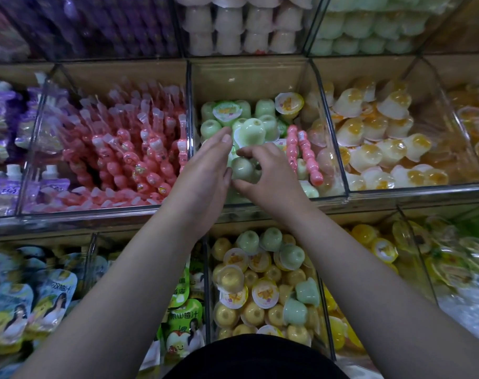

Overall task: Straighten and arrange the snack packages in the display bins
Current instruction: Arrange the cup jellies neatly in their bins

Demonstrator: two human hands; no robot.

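**Middle bin** [246, 77]: holds green jelly cups [250, 128] in a loose, untidy heap.

**Left hand** [205, 165]: fingers nearly straight, laid against the heap at the bin's left side. It appears to grip nothing.

**Right hand** [271, 173]: fingers curled round one green cup [242, 167] near the bin's front.

**Step:** I judge I am seating that cup.

**Strays:** pink stick packs [305, 157] in the bin's right half.

**Next:** lift those out, gently.

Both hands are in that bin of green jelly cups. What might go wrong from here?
The right hand grips one green cup in a loose heap; pulling it may topple the cup perched above. The pink beaded sticks lying in the same bin could get knocked or buried.
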